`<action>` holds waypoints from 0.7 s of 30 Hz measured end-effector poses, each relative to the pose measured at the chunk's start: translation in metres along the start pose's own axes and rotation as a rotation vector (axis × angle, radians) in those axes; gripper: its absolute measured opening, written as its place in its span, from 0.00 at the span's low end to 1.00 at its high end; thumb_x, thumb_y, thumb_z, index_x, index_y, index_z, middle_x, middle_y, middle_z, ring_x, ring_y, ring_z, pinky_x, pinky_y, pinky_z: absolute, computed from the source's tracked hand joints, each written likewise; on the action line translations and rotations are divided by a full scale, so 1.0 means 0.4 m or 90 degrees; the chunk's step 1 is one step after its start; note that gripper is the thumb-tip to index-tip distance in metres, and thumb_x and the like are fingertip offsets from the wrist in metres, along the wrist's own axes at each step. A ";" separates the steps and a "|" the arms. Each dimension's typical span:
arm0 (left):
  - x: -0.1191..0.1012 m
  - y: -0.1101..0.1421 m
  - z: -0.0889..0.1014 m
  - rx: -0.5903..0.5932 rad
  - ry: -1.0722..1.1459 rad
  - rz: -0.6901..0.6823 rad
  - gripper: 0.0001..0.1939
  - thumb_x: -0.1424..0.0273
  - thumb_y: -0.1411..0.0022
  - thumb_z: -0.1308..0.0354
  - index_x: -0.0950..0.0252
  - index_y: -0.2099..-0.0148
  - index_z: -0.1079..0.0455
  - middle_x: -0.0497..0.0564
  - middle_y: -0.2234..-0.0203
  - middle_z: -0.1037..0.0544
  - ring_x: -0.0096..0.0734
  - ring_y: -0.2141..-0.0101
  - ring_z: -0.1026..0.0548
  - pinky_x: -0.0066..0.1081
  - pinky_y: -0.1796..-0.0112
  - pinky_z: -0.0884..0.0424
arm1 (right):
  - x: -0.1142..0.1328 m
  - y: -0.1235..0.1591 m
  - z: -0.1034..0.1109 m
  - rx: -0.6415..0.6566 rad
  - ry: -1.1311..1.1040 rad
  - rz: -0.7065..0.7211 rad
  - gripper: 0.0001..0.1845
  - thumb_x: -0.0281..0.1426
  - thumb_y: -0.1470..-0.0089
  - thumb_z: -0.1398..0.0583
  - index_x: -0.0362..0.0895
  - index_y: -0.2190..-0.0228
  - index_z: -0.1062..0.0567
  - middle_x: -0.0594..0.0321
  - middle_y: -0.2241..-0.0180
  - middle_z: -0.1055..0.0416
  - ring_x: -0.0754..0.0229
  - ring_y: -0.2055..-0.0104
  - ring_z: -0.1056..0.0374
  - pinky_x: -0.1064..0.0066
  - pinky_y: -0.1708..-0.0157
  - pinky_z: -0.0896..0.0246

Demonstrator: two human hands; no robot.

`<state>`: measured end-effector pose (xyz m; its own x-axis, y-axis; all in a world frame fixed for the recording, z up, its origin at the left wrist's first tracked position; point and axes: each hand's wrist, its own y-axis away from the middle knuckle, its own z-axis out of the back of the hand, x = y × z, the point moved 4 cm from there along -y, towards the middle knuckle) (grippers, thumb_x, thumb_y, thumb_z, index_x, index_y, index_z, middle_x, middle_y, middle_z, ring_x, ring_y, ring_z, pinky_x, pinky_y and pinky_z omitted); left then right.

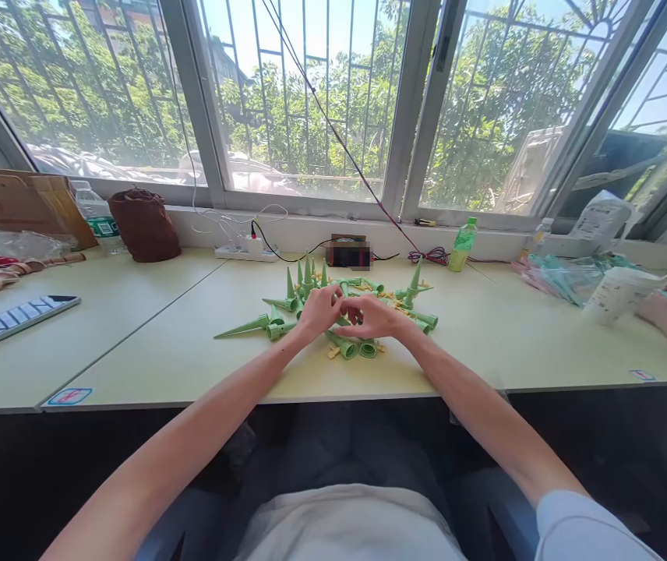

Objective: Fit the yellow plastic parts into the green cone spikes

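Two bare hands meet over the near-middle of the cone pile (308, 274), fingers bent and tips close together. L hand (322, 306): thumb + fingers drawn in, pinch-like, by a green cone (344, 287) at the fingertips. R hand (368, 314): fingers curled inward, just beside L hand's tips. Can't tell whether either has a firm hold on that cone; the contact is too small to see.

Pile = light-green ribbed cones, some upright at its L and R, others lying flat, a few w/ open ends facing the near table edge. Yellow pieces (333, 352) are mixed in, esp. at the pile's R side and near edge. All on the pale table (164, 343).

Directly behind pile: dark box (349, 255), partly pixelated. Behind-L of pile: power strip (245, 253) w/ plugs and cords; farther L, brown bag (145, 224), then labelled clear bottle (100, 218) and cardboard (29, 204). Well L of pile, nearer the edge: flat glossy device (15, 321).

Behind-R of pile: coiled cable (428, 255), then green-capped bottle (463, 245). Well R of pile: colored plastic packets (561, 276), white cup (619, 296) and another person's hand (664, 310) next to it. Barred windows (310, 109) run behind pile, w/ trees outside.
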<state>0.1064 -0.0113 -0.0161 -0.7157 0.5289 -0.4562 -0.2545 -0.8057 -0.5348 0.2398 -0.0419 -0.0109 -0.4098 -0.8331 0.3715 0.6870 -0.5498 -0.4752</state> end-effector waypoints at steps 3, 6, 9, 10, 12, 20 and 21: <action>0.001 0.000 0.000 0.004 0.006 -0.001 0.09 0.73 0.43 0.50 0.64 0.67 0.28 0.47 0.81 0.26 0.29 0.78 0.31 0.28 0.71 0.37 | 0.007 -0.003 -0.006 0.000 0.004 0.009 0.13 0.39 0.51 0.36 0.42 0.72 0.30 0.68 0.78 0.33 0.67 0.76 0.40 0.73 0.72 0.45; 0.002 0.000 -0.001 0.010 0.014 0.000 0.09 0.73 0.42 0.50 0.64 0.67 0.28 0.46 0.82 0.27 0.29 0.78 0.32 0.28 0.71 0.37 | 0.013 -0.005 -0.011 0.001 -0.001 0.007 0.13 0.37 0.51 0.36 0.43 0.76 0.32 0.69 0.80 0.35 0.67 0.77 0.41 0.73 0.73 0.46; 0.002 -0.001 0.000 -0.003 0.020 0.000 0.09 0.71 0.41 0.49 0.64 0.67 0.27 0.47 0.82 0.27 0.28 0.78 0.31 0.28 0.70 0.36 | 0.011 -0.005 -0.018 0.014 -0.008 -0.017 0.13 0.37 0.52 0.36 0.43 0.78 0.33 0.69 0.82 0.36 0.68 0.79 0.43 0.74 0.75 0.47; 0.001 -0.001 0.002 -0.014 0.016 0.002 0.09 0.71 0.40 0.49 0.64 0.67 0.28 0.47 0.81 0.27 0.29 0.78 0.31 0.28 0.70 0.36 | 0.009 -0.005 -0.019 0.013 -0.011 -0.026 0.13 0.36 0.52 0.36 0.43 0.78 0.33 0.69 0.82 0.36 0.68 0.79 0.43 0.74 0.75 0.46; -0.002 -0.002 0.007 -0.045 0.004 0.007 0.09 0.70 0.40 0.48 0.64 0.68 0.28 0.48 0.80 0.27 0.29 0.77 0.31 0.28 0.69 0.36 | 0.001 -0.004 -0.019 -0.004 -0.016 -0.044 0.11 0.35 0.52 0.37 0.43 0.78 0.32 0.69 0.82 0.35 0.68 0.78 0.42 0.74 0.74 0.46; -0.016 0.001 0.048 -0.215 0.059 0.034 0.09 0.68 0.35 0.52 0.64 0.57 0.33 0.50 0.71 0.26 0.27 0.75 0.30 0.29 0.66 0.32 | -0.068 -0.004 0.017 -0.196 0.072 -0.145 0.12 0.34 0.46 0.44 0.43 0.78 0.31 0.67 0.82 0.35 0.67 0.78 0.44 0.74 0.73 0.47; -0.013 0.000 0.054 -0.243 0.068 0.033 0.09 0.71 0.36 0.51 0.64 0.55 0.34 0.51 0.68 0.26 0.28 0.73 0.29 0.29 0.66 0.32 | -0.080 -0.003 0.024 -0.222 0.080 -0.160 0.11 0.34 0.46 0.44 0.43 0.77 0.30 0.67 0.81 0.35 0.66 0.78 0.43 0.73 0.73 0.47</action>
<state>0.0962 -0.0200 0.0017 -0.6448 0.5306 -0.5502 0.0551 -0.6856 -0.7259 0.2580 -0.0141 -0.0146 -0.6229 -0.6604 0.4193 0.3225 -0.7051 -0.6315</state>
